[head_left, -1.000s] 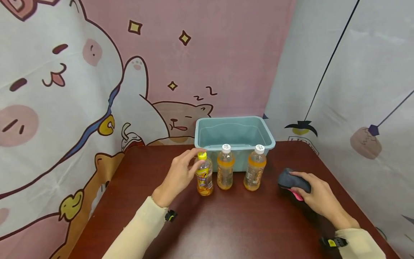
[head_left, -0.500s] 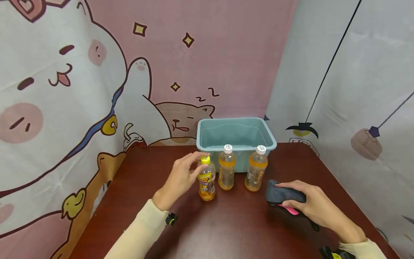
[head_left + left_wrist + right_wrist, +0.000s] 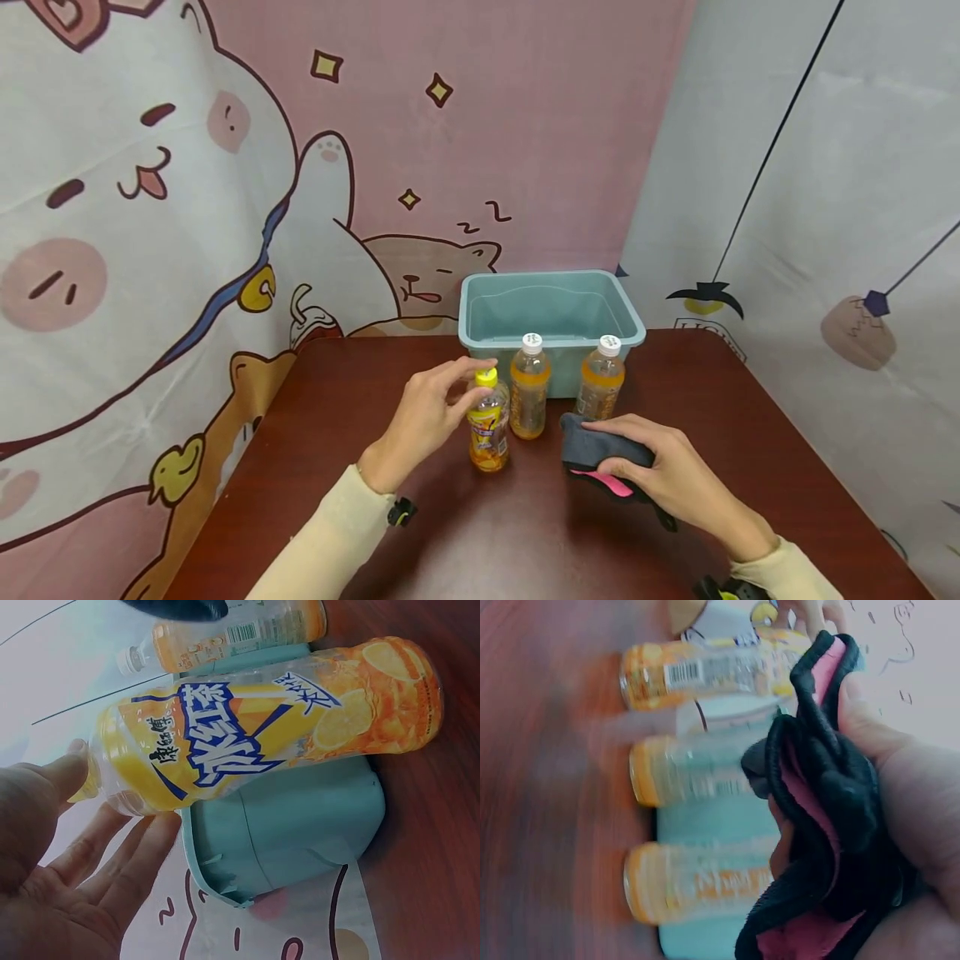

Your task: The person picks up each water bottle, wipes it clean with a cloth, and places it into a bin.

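Note:
At the front left of a row of bottles stands an iced tea bottle point(image 3: 490, 440) with a yellow cap and an orange-yellow label. My left hand point(image 3: 420, 423) pinches it at the cap; in the left wrist view the label point(image 3: 225, 735) faces the camera. My right hand point(image 3: 675, 479) grips a folded dark grey cloth point(image 3: 603, 446) with pink inside and black edging, held above the table. The cloth point(image 3: 832, 802) looks bunched in the right wrist view. It partly covers the base of the right white-capped bottle point(image 3: 602, 387). Another white-capped bottle point(image 3: 529, 404) stands between.
Behind the bottles, a light blue-green plastic bin point(image 3: 567, 379) stands on the dark red-brown table point(image 3: 360, 367). Cartoon-printed sheets point(image 3: 555, 150) hang behind the table and to its sides.
My right hand has carried the cloth leftward from the table's right side to in front of the right bottle. My left hand has stayed at the cap, and its bottle is slightly nearer.

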Demonstrator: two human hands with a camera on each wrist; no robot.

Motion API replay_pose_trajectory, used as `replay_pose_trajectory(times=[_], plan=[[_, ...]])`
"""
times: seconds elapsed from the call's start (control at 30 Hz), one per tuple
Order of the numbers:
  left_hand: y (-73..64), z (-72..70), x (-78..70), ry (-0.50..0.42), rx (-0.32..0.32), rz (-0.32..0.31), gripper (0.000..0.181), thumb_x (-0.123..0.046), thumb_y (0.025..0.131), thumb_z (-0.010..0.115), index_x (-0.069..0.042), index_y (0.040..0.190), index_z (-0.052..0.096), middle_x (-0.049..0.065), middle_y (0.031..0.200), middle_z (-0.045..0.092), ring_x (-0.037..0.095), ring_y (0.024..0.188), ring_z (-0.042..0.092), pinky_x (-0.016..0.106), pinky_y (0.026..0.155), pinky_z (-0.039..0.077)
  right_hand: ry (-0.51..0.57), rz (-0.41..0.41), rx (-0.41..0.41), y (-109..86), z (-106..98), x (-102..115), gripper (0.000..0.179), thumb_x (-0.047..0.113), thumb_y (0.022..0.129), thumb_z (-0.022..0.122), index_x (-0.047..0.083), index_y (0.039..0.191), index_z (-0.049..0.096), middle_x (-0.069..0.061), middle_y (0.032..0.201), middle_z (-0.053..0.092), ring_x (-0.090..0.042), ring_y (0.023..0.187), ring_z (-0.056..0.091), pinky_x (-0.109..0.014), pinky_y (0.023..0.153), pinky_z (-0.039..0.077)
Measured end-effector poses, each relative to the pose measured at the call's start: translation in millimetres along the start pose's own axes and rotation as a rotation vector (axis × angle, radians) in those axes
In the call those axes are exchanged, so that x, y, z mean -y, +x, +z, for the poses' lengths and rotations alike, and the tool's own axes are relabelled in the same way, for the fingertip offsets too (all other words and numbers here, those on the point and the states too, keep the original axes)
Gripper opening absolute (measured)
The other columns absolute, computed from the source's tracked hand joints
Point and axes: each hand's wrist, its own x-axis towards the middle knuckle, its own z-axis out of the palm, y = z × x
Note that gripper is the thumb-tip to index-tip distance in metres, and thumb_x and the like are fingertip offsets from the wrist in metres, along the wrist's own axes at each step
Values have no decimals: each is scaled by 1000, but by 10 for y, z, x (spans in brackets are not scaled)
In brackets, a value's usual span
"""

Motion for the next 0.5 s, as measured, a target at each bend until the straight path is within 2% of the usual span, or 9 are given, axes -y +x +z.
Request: replay_pose_trajectory(times=[0.23,0.37,0.5], plan=[[-14,24,-34,-52,23,21,46,-25,104,90,-21,148,79,-1,133,87,13,104,82,33,89,74,49,-13,0,150,184,109,58,23,98,97,35,150,76,9,139,80,-8,114,73,-17,92,61],[-27,29,-64,-96,49,18,47,-24,103,91,-22,147,79,-1,135,86,14,110,85,31,91,73,65,-22,-31,222,276,172,62,20,97,97,33,153,74,8,141,80,-9,116,73,-13,97,59],[-27,26,-100,-143,72,29,47,-22,102,92,-22,147,79,0,134,87,16,113,86,36,92,74,76,-30,-73,301,365,217,70,18,96,98,32,158,70,8,140,79,-9,115,73,-13,98,58]])
